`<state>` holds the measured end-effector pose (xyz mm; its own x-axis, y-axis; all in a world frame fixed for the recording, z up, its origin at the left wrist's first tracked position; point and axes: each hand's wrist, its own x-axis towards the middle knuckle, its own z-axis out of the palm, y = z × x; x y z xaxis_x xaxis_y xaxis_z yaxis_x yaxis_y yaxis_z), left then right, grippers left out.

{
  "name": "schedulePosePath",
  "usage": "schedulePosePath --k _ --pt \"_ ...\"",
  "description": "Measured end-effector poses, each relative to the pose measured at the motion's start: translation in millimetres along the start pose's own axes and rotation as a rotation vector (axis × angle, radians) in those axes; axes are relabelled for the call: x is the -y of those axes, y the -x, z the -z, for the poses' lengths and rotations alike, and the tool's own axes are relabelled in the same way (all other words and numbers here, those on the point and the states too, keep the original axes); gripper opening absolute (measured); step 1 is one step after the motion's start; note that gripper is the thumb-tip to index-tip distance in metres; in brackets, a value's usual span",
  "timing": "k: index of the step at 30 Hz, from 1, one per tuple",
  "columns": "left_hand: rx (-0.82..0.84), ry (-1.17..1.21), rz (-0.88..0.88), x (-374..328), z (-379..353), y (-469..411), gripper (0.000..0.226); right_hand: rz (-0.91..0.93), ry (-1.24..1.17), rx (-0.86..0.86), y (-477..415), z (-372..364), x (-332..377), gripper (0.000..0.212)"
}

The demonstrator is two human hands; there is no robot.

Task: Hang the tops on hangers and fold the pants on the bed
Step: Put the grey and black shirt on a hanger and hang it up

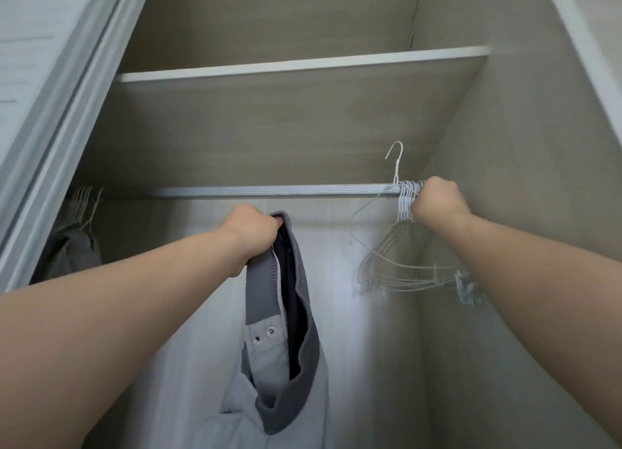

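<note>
Jacket (266, 368), cropped below, hangs from left hand (250, 235); right hand (437, 201) clutches blurred hangers (405, 206).

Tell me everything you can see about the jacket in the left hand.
The jacket is light grey, smooth-looking fabric, with a darker grey ribbed knit collar, a dark lining inside and two metal snaps near the neck. It hangs limp below the rail, gripped at the collar by the left hand. Its lower part runs out of frame.
</note>
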<state>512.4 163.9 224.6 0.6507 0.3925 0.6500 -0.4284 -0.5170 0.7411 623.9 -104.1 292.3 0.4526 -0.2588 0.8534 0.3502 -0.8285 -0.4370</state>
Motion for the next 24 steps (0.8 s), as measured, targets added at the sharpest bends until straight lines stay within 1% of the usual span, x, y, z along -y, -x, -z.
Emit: schedulePosePath --k 3,5,6,7,9,11,13,17,19,24 --pt "-0.027 -0.016 -0.022 -8.1 1.6 9.6 0.030 -0.109 -0.243 0.056 6.6 1.2 12.6 0.029" --pt "-0.042 0.006 -0.029 -14.5 2.1 18.0 0.033 -0.156 -0.406 0.127 15.2 3.0 18.6 0.021" --pt "-0.040 0.035 -0.026 -17.8 2.4 22.5 0.033 -0.187 -0.505 0.173 21.4 5.3 20.5 0.013" --pt "-0.033 0.065 -0.022 -20.6 3.0 28.1 0.030 -0.213 -0.617 0.216 28.6 7.2 22.0 0.009" --pt "-0.021 0.102 -0.017 -25.0 4.6 41.4 0.020 -0.213 -0.771 0.277 47.5 8.6 23.0 0.020" --pt "-0.018 0.122 -0.016 -25.6 7.5 56.2 0.016 -0.233 -0.950 0.269 72.3 12.6 23.5 0.018" --pt "-0.021 0.145 0.008 -21.4 10.9 72.6 0.019 -0.260 -1.091 0.266 99.4 21.2 22.3 0.016" --pt "0.012 0.160 0.091 2.6 15.7 115.5 0.017 -0.245 -1.237 0.303 150.6 47.1 8.0 0.022" --pt "0.036 0.146 0.132 11.4 16.4 138.8 0.016 -0.230 -1.259 0.348 170.4 59.1 2.0 0.024" --pt "0.058 0.069 0.156 -0.8 20.0 191.4 0.016 -0.330 -1.110 0.539 189.7 83.7 -0.2 0.018"
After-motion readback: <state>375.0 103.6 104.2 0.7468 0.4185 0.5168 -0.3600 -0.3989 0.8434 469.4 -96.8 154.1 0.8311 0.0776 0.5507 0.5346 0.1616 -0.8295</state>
